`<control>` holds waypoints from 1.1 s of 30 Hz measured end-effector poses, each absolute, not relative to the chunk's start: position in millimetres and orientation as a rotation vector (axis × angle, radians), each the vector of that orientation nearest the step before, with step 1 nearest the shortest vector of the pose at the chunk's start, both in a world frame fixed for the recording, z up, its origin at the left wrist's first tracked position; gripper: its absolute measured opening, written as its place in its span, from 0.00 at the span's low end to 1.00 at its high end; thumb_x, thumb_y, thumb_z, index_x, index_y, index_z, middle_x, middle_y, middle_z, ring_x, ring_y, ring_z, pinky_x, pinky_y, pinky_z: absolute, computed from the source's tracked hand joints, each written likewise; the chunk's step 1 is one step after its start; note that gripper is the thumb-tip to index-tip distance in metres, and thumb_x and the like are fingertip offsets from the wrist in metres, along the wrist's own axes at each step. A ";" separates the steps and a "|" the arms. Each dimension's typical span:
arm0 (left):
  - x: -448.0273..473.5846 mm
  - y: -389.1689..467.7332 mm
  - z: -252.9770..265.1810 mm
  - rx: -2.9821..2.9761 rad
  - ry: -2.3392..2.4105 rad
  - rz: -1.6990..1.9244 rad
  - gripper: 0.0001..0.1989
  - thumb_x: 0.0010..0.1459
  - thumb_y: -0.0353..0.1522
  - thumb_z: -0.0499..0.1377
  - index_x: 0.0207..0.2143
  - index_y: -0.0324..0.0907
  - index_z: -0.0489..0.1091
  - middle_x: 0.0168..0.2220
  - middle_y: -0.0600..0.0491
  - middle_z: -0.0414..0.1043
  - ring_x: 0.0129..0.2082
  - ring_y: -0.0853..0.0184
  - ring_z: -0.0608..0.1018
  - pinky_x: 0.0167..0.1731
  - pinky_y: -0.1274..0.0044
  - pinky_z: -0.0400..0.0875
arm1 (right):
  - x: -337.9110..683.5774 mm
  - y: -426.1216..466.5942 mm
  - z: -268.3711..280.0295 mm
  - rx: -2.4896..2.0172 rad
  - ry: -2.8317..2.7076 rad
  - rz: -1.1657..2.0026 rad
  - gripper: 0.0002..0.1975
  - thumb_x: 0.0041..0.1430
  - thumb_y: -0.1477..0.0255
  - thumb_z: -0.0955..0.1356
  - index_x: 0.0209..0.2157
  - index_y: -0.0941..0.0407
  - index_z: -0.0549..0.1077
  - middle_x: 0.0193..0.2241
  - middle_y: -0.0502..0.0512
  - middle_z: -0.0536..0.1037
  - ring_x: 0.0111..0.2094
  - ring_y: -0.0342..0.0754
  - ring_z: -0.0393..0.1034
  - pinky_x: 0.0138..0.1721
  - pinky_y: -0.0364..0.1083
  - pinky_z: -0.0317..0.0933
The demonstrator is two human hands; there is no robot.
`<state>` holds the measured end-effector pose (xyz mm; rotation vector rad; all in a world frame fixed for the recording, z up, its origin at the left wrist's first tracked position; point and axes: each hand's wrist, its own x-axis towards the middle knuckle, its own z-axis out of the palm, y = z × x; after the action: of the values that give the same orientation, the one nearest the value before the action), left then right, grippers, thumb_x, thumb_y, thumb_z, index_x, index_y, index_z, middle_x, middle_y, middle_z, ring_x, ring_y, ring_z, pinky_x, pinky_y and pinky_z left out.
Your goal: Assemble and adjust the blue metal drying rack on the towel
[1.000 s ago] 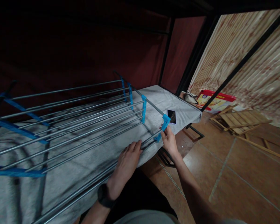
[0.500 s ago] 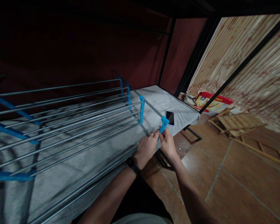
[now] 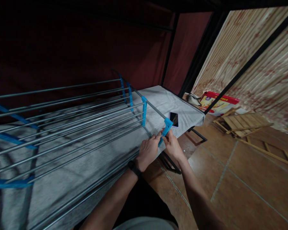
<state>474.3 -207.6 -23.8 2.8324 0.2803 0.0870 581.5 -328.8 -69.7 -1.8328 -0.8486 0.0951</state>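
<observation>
A metal drying rack [image 3: 91, 118] with grey rods and blue plastic brackets lies across a cloth-covered surface. At its near right corner is a blue plastic bracket [image 3: 167, 124], fixed to the end of a grey tube. My left hand [image 3: 148, 148] closes on the lower part of this bracket from the left, its fingertips partly hidden. From the right, my right hand [image 3: 172, 145] grips the same bracket, fingers bent around it. The two hands almost touch. Just beyond them a dark-screened phone [image 3: 174, 119] lies flat on the cloth.
The grey cloth [image 3: 189, 111] covers a bed-like surface with a black metal frame [image 3: 199, 135]. On the tiled floor [image 3: 244, 182] to the right lie a folded wooden piece [image 3: 247, 124] and a red and yellow box [image 3: 219, 103]. A black post [image 3: 169, 57] rises behind.
The view has shifted slightly, so the rack appears a little further left. Both hands stay on the blue bracket; my left hand sits slightly lower along it, showing more of its lower end.
</observation>
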 end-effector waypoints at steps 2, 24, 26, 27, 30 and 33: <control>473.9 -206.9 -26.0 2.820 0.289 0.092 0.27 0.71 0.28 0.42 0.71 0.49 0.53 0.53 0.46 0.77 0.47 0.63 0.81 0.44 0.72 0.74 | 583.4 -330.6 -69.3 -1.819 -0.878 0.120 0.16 0.63 0.69 0.64 0.53 0.51 0.67 0.41 0.56 0.78 0.45 0.56 0.75 0.54 0.59 0.67; 472.4 -209.2 -43.2 2.745 0.303 -0.021 0.23 0.72 0.31 0.43 0.66 0.48 0.61 0.52 0.47 0.79 0.49 0.64 0.81 0.45 0.74 0.73 | 588.2 -332.4 -76.4 -1.769 -0.904 0.157 0.13 0.64 0.69 0.64 0.51 0.50 0.66 0.47 0.57 0.78 0.49 0.55 0.75 0.55 0.59 0.66; 472.2 -208.9 -44.5 2.741 0.294 -0.013 0.22 0.72 0.31 0.43 0.65 0.48 0.63 0.52 0.47 0.79 0.49 0.63 0.81 0.45 0.74 0.74 | 588.4 -332.3 -76.9 -1.766 -0.901 0.156 0.13 0.64 0.69 0.64 0.51 0.50 0.66 0.47 0.57 0.78 0.49 0.55 0.75 0.55 0.59 0.66; 472.1 -208.8 -45.5 2.740 0.293 -0.008 0.22 0.72 0.31 0.44 0.65 0.48 0.63 0.52 0.47 0.79 0.49 0.63 0.81 0.45 0.74 0.73 | 588.7 -332.3 -77.2 -1.764 -0.903 0.155 0.13 0.64 0.69 0.64 0.51 0.50 0.66 0.47 0.57 0.78 0.49 0.55 0.75 0.55 0.59 0.66; 471.8 -208.6 -48.8 2.731 0.295 0.005 0.22 0.72 0.30 0.44 0.65 0.48 0.63 0.52 0.48 0.79 0.49 0.63 0.81 0.45 0.74 0.73 | 589.3 -332.2 -77.8 -1.761 -0.911 0.156 0.13 0.65 0.69 0.64 0.51 0.50 0.66 0.47 0.57 0.78 0.49 0.55 0.74 0.56 0.59 0.66; 471.6 -208.6 -51.5 2.719 0.289 0.018 0.23 0.72 0.30 0.44 0.65 0.48 0.62 0.52 0.49 0.79 0.49 0.63 0.81 0.45 0.74 0.73 | 589.1 -332.5 -77.6 -1.768 -0.905 0.166 0.13 0.64 0.70 0.64 0.51 0.50 0.66 0.47 0.57 0.78 0.48 0.54 0.75 0.56 0.59 0.66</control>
<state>471.6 -208.6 -51.5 2.7192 0.2892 0.0178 589.1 -332.5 -77.6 -1.7682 -0.9053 0.1656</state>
